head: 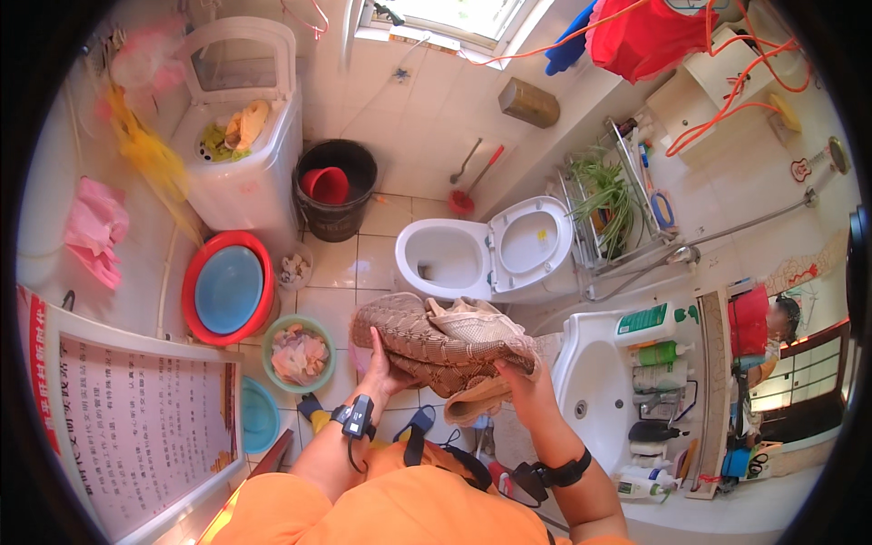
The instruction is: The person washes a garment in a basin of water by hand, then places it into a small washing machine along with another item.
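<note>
A brown patterned fabric item (436, 347) with beige lining and mesh is bunched up between my two hands, above the tiled floor. Its exact kind cannot be told. My left hand (386, 364) grips the left part, thumb on top and fingers underneath. At the lower right end, my right hand (523, 388) holds the fabric's edge, its fingers partly hidden by the cloth. A beige flap (470, 403) hangs down beside the right hand. Behind the bundle stands the white toilet (443, 255), lid and seat raised.
A top-loading washing machine (245, 184) stands open with clothes inside. Near it are a black bucket (337, 221), a red basin (187, 293) holding a blue basin (228, 289), and a green basin (332, 364) of cloths. The washbasin (593, 388) with several bottles is at right.
</note>
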A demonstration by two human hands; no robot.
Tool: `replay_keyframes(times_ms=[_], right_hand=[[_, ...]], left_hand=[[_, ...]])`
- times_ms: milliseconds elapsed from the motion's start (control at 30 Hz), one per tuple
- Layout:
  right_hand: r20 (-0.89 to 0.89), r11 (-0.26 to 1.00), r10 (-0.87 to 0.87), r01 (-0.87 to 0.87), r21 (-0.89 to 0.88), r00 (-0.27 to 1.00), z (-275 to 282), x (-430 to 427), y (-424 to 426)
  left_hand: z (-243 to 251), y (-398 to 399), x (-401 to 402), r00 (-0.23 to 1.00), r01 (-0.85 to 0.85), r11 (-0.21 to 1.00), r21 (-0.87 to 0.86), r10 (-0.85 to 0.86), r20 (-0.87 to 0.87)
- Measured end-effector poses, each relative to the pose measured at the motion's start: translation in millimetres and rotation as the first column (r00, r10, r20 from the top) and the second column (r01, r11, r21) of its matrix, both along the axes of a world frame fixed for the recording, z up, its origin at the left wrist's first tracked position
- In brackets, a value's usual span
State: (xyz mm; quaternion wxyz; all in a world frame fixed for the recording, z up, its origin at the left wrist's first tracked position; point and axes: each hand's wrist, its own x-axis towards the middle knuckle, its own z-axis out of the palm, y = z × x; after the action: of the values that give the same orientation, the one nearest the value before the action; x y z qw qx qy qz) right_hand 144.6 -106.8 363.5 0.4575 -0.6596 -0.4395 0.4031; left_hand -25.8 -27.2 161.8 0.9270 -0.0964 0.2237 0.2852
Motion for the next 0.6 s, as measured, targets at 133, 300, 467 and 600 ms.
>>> replay_keyframes(times_ms=[133,300,467,600], right_hand=[[-0.067,1.000,-0.022,0.021,-0.015,0.998,-3.5,3.9,-5.1],[-0.048,0.999,-0.020,0.018,-0.050,0.999,-3.3,14.7,-10.5],[-0.115,0.999,-0.032,0.032,0.002,0.993,2.7,12.9,-13.5],[-0.035,0.998,-0.048,0.049,0.026,0.998,6.9,15.8,-17.4]], left_hand=[[-17.4,-2.9,11.4,0.995,-0.094,0.995,-0.026,0.095,0.030],[-22.3,-3.4,23.0,0.987,-0.123,0.985,-0.124,0.108,-0.122],[-32.8,-10.3,28.8,0.980,-0.149,0.970,-0.192,0.119,-0.158],[-39.2,-13.3,38.1,0.976,-0.162,0.969,-0.187,0.129,-0.176]])
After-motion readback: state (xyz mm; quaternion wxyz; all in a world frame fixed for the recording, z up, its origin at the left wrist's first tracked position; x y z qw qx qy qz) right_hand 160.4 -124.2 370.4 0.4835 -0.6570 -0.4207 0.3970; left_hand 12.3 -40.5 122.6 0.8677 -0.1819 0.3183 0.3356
